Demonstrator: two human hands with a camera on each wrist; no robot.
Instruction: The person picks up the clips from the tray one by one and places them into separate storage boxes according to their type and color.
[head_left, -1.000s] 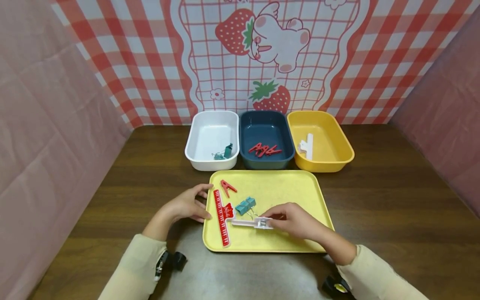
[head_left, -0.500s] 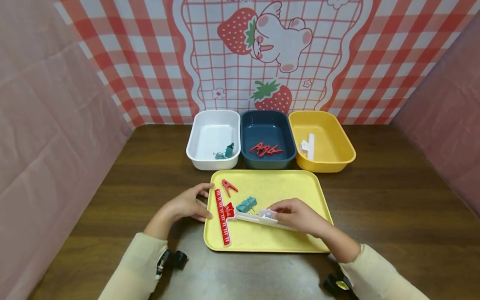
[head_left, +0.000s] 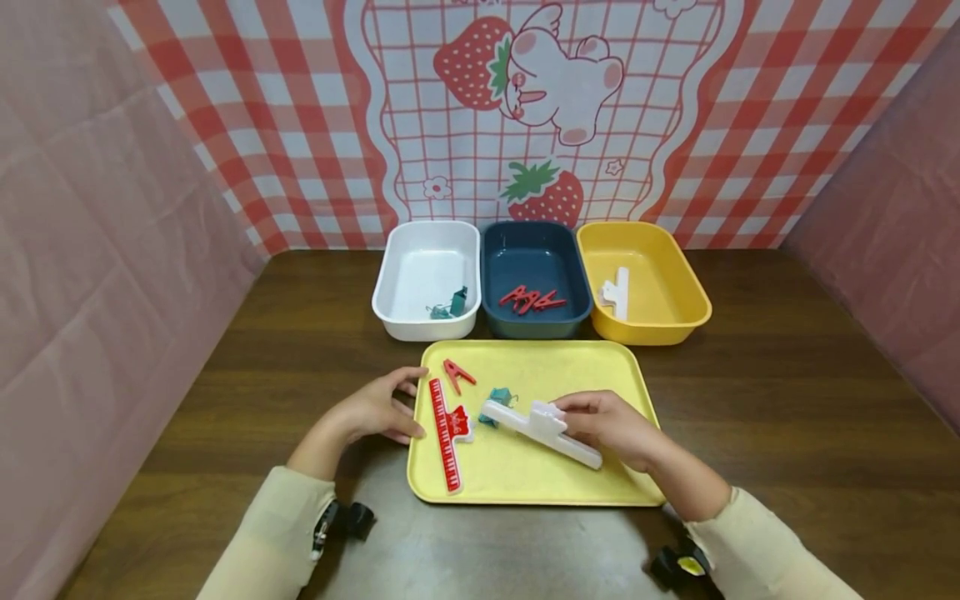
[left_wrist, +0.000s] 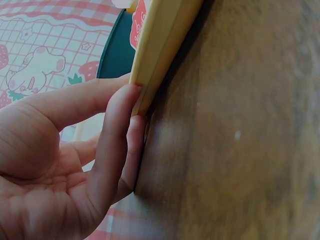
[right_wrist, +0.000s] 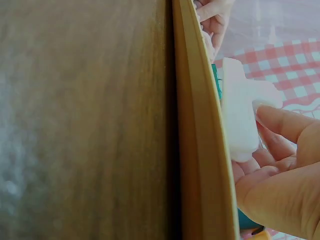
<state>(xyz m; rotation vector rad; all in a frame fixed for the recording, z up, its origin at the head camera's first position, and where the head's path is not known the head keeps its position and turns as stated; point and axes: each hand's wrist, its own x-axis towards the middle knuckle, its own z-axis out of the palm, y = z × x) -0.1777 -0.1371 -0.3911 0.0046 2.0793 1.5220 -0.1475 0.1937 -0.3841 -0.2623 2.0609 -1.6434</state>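
Observation:
Over the yellow tray (head_left: 570, 367), my right hand (head_left: 611, 425) pinches a long white clip (head_left: 542, 429) by its handle. In the right wrist view the white clip (right_wrist: 240, 112) stands out beyond the tray's rim, with thumb and fingers at its handle. My left hand (head_left: 375, 408) touches the tray's left edge with its fingertips; the left wrist view shows its fingers (left_wrist: 117, 130) against the rim. Beside it on the tray lie a red clip with a piano-key pattern (head_left: 448, 442) and a small red clothespin (head_left: 457, 375). A teal binder clip (head_left: 498, 400) is partly hidden behind the white clip.
Behind the tray stand three bins in a row. The white bin (head_left: 427, 329) contains teal binder clips, the dark blue bin (head_left: 536, 327) red clothespins, and the yellow bin (head_left: 652, 333) a white clip. A checked cloth (head_left: 300, 125) hangs behind them.
The white clip has come up off the tray in my right hand and turned, its long bar now slanting and facing the camera. The teal binder clip has shifted slightly. My left hand stays put.

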